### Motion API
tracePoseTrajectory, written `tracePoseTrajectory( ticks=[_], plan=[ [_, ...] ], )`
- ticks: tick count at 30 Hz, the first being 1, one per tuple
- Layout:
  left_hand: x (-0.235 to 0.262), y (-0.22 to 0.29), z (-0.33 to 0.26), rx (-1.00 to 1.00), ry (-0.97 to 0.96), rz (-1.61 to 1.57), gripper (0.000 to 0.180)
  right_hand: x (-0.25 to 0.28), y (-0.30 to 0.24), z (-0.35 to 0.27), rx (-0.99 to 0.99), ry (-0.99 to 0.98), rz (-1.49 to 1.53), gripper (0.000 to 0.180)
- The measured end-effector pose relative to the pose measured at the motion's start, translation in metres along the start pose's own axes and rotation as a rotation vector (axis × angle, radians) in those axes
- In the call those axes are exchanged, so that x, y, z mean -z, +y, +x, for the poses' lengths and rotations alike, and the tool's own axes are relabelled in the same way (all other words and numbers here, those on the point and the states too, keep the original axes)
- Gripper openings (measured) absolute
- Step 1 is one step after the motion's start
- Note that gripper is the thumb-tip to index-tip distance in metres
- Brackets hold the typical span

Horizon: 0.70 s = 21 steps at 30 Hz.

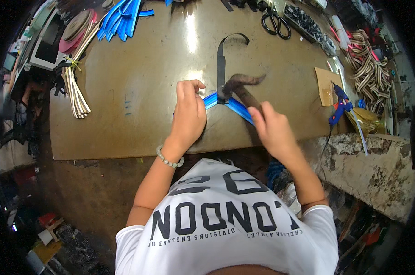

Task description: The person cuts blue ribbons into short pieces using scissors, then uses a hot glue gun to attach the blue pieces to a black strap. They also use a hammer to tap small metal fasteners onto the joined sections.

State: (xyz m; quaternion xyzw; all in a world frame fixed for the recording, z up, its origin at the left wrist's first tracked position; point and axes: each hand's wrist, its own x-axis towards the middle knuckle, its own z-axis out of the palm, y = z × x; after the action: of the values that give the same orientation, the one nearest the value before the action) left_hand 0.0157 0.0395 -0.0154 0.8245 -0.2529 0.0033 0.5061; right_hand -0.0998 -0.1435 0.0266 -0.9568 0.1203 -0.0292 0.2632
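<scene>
On the table, a blue webbing strap [239, 110] bends in a shallow peak. From its middle a narrow black strap [221, 68] runs away from me, its far end curling to the right. My left hand [189, 107] lies over the left part of the blue strap with curled fingers; the strap shows on both sides of it. In my right hand [276, 130] is the handle of a hammer [246, 95]. Its dark head, slightly blurred, is over or just beside the black piece where the straps meet; contact cannot be told.
Blue straps [121, 20] lie at the far left, near bundled striped strips [74, 91]. Black scissors [276, 24] and a tray of black parts [308, 27] are at the far right. A blue glue gun [339, 107] rests beside cardboard [325, 87] and braided strips [368, 68].
</scene>
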Motion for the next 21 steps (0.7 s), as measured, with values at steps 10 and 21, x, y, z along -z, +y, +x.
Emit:
tracePoseTrajectory(
  ticks=[10, 21],
  plan=[
    [0.007, 0.011, 0.0, 0.008, -0.207, 0.057, 0.013, 0.008, 0.026, 0.01, -0.063, 0.172, -0.027, 0.039],
    [0.005, 0.021, 0.0, 0.016, -0.179, -0.028, 0.028, 0.045, 0.068, 0.031, -0.145, 0.33, 0.129, 0.032]
  ],
)
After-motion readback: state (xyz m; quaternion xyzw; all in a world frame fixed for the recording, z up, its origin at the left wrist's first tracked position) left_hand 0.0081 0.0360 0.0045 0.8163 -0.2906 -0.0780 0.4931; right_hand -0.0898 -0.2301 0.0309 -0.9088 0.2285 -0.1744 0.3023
